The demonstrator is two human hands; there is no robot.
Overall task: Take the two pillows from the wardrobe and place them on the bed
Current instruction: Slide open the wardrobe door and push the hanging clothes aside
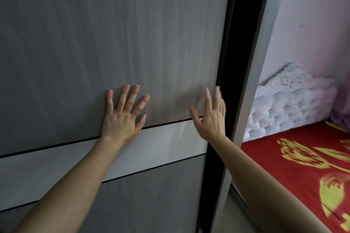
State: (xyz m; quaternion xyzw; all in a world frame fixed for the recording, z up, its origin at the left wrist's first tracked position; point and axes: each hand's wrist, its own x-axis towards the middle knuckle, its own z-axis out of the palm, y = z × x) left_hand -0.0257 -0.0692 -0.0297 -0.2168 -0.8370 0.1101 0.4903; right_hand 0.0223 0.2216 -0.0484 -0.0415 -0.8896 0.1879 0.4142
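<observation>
A grey sliding wardrobe door with a pale horizontal band fills most of the view. My left hand lies flat on it with fingers spread. My right hand, fingers apart and slightly blurred, is at the door's right edge beside a narrow dark gap into the wardrobe. The bed, covered in a red sheet with yellow flowers, lies to the right. No pillows are in view; the inside of the wardrobe is hidden.
The wardrobe's grey side panel stands between the gap and the bed. A white tufted headboard rests against a pale pink wall. A strip of light floor shows beside the bed.
</observation>
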